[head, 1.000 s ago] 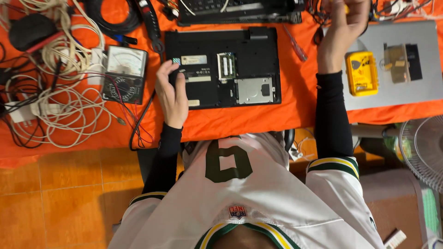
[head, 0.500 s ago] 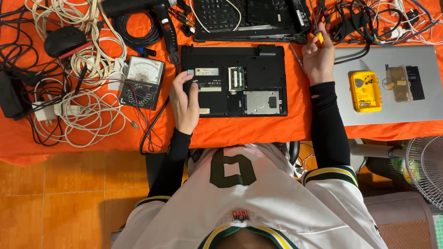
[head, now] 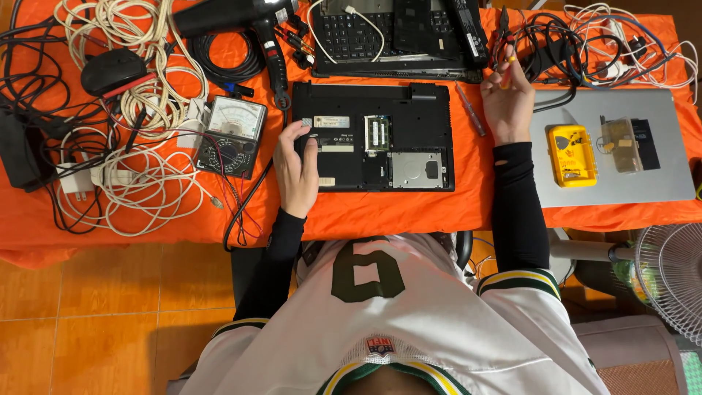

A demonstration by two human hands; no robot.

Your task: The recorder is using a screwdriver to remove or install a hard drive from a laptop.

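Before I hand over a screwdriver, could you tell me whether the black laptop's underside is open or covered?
Open: the black laptop lies underside up, memory module and drive bay exposed.

Likely home repair bench, opened laptop (head: pixel 373 137), multimeter (head: pixel 232 136), cables (head: pixel 139 175)

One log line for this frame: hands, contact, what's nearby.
left hand: flat on black laptop base | right hand: pinching small yellow tool | nearby: screwdriver, multimeter

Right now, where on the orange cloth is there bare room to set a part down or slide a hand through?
Bare cloth runs along the near edge below the upturned laptop and between it and the silver laptop, beside the right hand. The silver lid's near corners are bare too. Left of the left hand, the multimeter and white cables crowd everything; the far edge is packed.
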